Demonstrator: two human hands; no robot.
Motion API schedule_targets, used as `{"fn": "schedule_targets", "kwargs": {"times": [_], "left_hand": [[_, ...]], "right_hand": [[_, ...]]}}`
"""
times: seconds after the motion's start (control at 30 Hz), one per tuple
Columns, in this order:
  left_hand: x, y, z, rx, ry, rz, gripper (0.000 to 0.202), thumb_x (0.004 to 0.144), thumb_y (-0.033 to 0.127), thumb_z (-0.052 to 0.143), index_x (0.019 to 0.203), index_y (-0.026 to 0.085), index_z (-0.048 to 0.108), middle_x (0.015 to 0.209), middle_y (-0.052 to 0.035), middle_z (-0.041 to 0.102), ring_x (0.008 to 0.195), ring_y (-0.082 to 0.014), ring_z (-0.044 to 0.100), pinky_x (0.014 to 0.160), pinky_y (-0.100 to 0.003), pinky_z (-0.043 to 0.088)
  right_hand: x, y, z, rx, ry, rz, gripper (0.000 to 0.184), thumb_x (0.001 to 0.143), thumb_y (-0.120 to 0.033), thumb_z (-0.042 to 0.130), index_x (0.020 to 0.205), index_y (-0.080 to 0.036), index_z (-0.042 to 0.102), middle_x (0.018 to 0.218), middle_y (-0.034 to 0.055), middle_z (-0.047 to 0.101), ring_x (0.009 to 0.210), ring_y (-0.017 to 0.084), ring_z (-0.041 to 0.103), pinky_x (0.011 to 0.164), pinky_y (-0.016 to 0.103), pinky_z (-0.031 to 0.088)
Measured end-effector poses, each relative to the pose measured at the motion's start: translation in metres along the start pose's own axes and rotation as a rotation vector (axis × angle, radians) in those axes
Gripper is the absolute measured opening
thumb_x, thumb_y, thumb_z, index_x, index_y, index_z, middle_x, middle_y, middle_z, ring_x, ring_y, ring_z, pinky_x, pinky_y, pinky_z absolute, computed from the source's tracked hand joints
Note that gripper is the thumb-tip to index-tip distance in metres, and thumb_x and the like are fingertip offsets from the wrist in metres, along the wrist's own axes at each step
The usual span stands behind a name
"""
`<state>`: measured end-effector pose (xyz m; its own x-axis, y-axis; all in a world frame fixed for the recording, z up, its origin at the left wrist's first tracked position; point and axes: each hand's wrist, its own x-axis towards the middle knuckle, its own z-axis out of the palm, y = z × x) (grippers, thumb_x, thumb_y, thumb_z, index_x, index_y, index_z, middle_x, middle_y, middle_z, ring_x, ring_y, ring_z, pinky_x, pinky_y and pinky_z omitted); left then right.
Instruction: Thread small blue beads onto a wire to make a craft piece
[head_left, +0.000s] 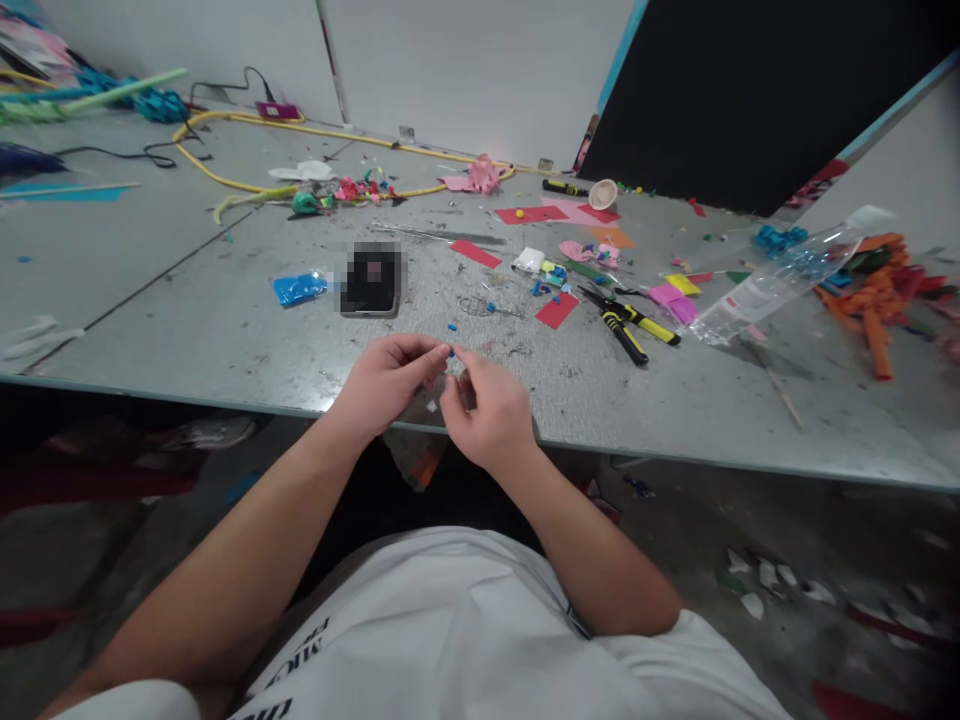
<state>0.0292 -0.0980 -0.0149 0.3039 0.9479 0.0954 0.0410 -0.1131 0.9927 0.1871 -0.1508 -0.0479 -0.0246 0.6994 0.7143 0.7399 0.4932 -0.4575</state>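
Both hands meet just above the table's front edge. My left hand [394,378] is closed, its thumb and forefinger pinching a tiny blue piece [451,351] that looks like modelling clay. From the other side, my right hand [491,405] presses a forefinger to the same piece, with its other fingers curled and its thumb a little apart. Fingers cover most of the piece. Just beyond the fingertips lies another small blue bit [451,327]. Farther off are a bent wire shape [480,305] with blue on it and a blue packet [300,288] in clear wrap.
Yellow-black pliers [626,322] and a clear plastic bottle [787,280] lie to the right. A dark, blurred-out box-shaped thing [371,285] sits ahead. Red paper strips [556,310], colored clay packets [679,300] and a yellow cable [322,133] are spread over the metal table [187,330].
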Motion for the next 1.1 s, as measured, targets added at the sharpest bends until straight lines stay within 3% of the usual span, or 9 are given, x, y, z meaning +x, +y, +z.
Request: {"fn": "schedule_targets", "kwargs": {"times": [0.23, 0.5, 0.77, 0.97, 1.1], "left_hand": [[0.000, -0.001, -0.001, 0.031, 0.024, -0.003, 0.033, 0.088, 0.050, 0.084, 0.080, 0.019, 0.078, 0.067, -0.0003, 0.065, 0.060, -0.0123, 0.055, 0.057, -0.026, 0.043], [0.002, -0.003, -0.001, -0.004, 0.018, -0.015, 0.032, 0.088, 0.048, 0.083, 0.080, 0.018, 0.078, 0.068, 0.0002, 0.063, 0.062, -0.0114, 0.053, 0.058, -0.024, 0.042], [0.002, -0.005, -0.001, -0.193, 0.010, -0.074, 0.029, 0.080, 0.045, 0.092, 0.081, 0.018, 0.082, 0.069, 0.0000, 0.064, 0.063, -0.0104, 0.054, 0.060, -0.022, 0.045], [0.001, -0.005, -0.002, -0.164, 0.010, -0.054, 0.027, 0.081, 0.044, 0.091, 0.087, 0.018, 0.083, 0.071, -0.0002, 0.065, 0.063, -0.0103, 0.054, 0.060, -0.022, 0.044], [-0.001, 0.000, 0.001, -0.061, 0.030, -0.033, 0.033, 0.079, 0.049, 0.090, 0.084, 0.017, 0.081, 0.071, -0.0011, 0.065, 0.063, -0.0116, 0.053, 0.059, -0.024, 0.044]], "right_hand": [[0.005, -0.001, -0.009, 0.219, -0.047, 0.127, 0.034, 0.101, -0.032, 0.052, 0.128, -0.016, 0.068, 0.080, 0.0024, 0.071, 0.068, 0.015, 0.063, 0.070, 0.031, 0.054], [0.003, 0.002, -0.004, 0.178, 0.032, -0.027, 0.033, 0.103, -0.026, 0.054, 0.129, -0.012, 0.069, 0.085, 0.0065, 0.075, 0.071, 0.017, 0.066, 0.071, 0.033, 0.056], [0.003, 0.001, -0.004, 0.140, 0.018, -0.033, 0.035, 0.104, -0.026, 0.053, 0.133, -0.014, 0.068, 0.086, 0.0078, 0.076, 0.075, 0.020, 0.069, 0.073, 0.035, 0.059], [0.003, 0.000, -0.008, 0.278, -0.026, 0.091, 0.031, 0.100, -0.028, 0.057, 0.127, -0.020, 0.071, 0.080, 0.0025, 0.072, 0.069, 0.016, 0.064, 0.071, 0.033, 0.056], [0.028, 0.010, -0.018, 0.422, -0.048, 0.249, 0.023, 0.094, -0.032, 0.065, 0.112, -0.021, 0.074, 0.074, -0.0013, 0.067, 0.063, 0.014, 0.061, 0.064, 0.031, 0.052]]}}
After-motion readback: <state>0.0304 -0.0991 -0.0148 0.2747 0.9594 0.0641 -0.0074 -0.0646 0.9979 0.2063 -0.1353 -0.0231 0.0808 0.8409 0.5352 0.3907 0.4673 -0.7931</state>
